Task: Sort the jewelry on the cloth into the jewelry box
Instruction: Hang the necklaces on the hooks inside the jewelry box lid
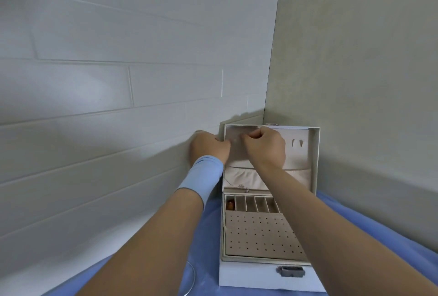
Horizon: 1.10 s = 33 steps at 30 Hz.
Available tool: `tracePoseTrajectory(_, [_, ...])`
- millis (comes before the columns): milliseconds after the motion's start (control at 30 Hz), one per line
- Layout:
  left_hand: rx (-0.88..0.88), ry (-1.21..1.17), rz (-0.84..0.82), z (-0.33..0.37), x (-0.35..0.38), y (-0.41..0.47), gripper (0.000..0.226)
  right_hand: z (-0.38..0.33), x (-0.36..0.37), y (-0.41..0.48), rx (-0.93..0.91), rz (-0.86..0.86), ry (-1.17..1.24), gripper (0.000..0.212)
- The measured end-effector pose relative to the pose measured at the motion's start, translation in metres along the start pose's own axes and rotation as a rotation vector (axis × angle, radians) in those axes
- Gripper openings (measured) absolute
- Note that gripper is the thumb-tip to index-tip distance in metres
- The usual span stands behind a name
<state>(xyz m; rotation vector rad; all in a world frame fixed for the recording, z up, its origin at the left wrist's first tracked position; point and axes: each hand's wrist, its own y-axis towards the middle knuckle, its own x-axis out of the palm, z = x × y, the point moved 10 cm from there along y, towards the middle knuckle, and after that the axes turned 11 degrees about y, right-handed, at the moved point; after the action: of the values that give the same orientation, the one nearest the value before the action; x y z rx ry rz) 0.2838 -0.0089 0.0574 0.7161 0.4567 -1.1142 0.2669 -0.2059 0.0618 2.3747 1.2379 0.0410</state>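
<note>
Jewelry box (267,272) sits at about 5 o'clock in the view, white outside, lid standing open, parked on a blue cloth (208,236) right in the corner where two walls meet. Closest to the camera is its front face with a small grey metal latch (290,271). Just off to its left, around 7 o'clock, there's a thin silvery hoop (190,279) lying on the cloth, only part of it showing.

Moving back, the tray has a beige panel full of little holes (260,234), then a row of narrow slots (253,203) behind it. The leftmost slot has something brownish (230,205) in it, too small to say what.

Further back again, the lid's inside (301,153) has a gathered pocket (241,178) along the bottom and two small hooks (298,143) up at the right.

Both hands are up at the lid. The left hand (208,147), with a light blue band (203,177) on its wrist, is curled at the lid's left edge. The right hand (265,147) is bunched up with fingertips pressed together in front of the mirrored part. Can't tell what either is pinching, way too blurry there.
</note>
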Motion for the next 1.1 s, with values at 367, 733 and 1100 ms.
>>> tracePoseTrajectory(367, [0.105,-0.048,-0.362,-0.016,0.028,-0.023,0.026,0.016,0.021,-0.030,0.027,-0.366,-0.145,0.036])
tracePoseTrajectory(733, [0.278,0.028,-0.677,-0.006,0.023,-0.067,0.013,0.004,0.020,-0.065,0.230,-0.565,0.083,0.020])
tracePoseTrajectory(1100, [0.133,-0.221,-0.615,0.012,0.036,-0.076,0.020,-0.031,-0.003,-0.047,-0.061,-0.526,-0.219,0.021])
